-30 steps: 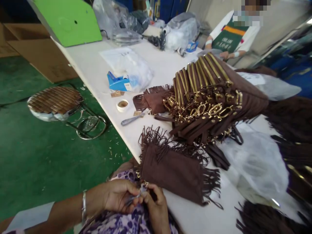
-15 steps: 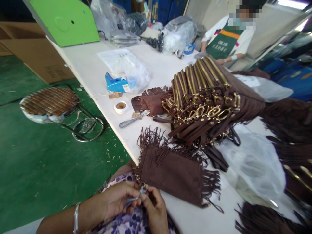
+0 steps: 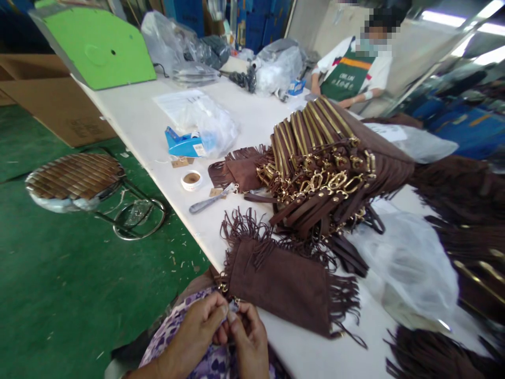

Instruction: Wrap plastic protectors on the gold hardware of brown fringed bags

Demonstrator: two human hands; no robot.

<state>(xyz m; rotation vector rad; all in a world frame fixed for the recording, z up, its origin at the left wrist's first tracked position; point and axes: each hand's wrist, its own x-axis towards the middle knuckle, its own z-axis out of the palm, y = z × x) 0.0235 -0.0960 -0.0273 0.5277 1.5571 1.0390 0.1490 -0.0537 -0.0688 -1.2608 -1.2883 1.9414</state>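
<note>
A dark brown fringed bag (image 3: 282,281) lies flat at the near table edge, its gold clasp (image 3: 223,287) hanging over the corner. Just below that corner, my left hand (image 3: 203,323) and my right hand (image 3: 249,337) meet over my lap. Both are closed, thumbs and fingertips pinching a small greyish wrapping (image 3: 231,305) beside the gold hardware. Most of this wrapping is covered by my fingers. Farther up the table, a grey wrapped strip (image 3: 210,201) extends from a smaller-looking brown fringed piece (image 3: 246,173).
Stacked brown bags with gold zips (image 3: 315,152) stand mid-table. A tape roll (image 3: 191,180) and a blue tape dispenser (image 3: 183,143) lie left of them, clear plastic (image 3: 406,263) to the right. A stool (image 3: 74,181) is on the floor. A co-worker (image 3: 349,73) is at the far side.
My left hand has turned and moved its fingertips closer to my right fingertips. The grey strip that showed below the left fingers is now mostly hidden. The camera view has shifted slightly.
</note>
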